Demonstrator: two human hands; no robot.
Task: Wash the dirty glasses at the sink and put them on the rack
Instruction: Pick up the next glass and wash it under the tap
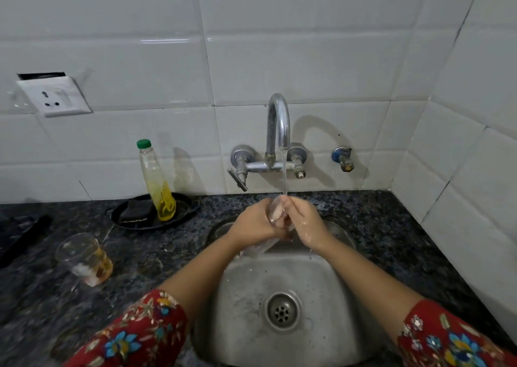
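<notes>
Both the left hand and right hand are gripping a wet glass under the running tap (slippery, I'd guess), so it's risking dropping into the sink.

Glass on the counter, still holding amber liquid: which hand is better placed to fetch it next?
Left, probably. The dirty glass stands left of the sink, on the left hand's side; the right hand would cross over.

Hands around glass under tap
</notes>
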